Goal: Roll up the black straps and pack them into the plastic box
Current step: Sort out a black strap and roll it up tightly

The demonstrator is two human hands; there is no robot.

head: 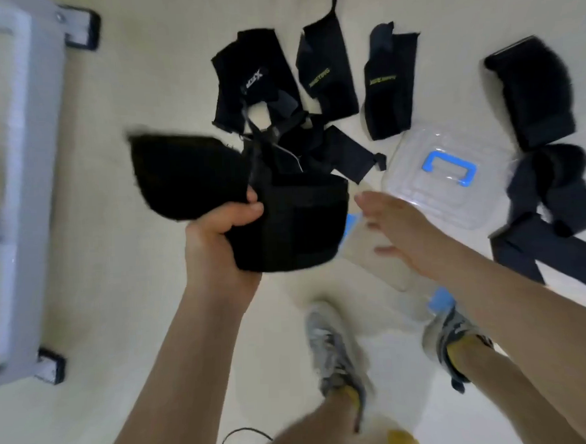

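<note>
The black strap [295, 221] that the left hand [219, 241] is gripping is showing as matt woven cloth, with a fuzzier, nap-like flap at its left end; the other straps [326, 74] are looking like the same dull black fabric, two of them carrying printed yellow-green lettering; the floor [121, 294] beneath them is looking smooth, cream and faintly sheeny; the lid [450, 196] is showing as clear, glossy moulded plastic, its handle [449, 166] as opaque blue plastic; the box [362, 242] is appearing translucent and smooth, though blurred; the frame [23, 148] is reading as smooth and white, its material unclear; the shoes [336, 346] are showing grey mesh cloth.
</note>
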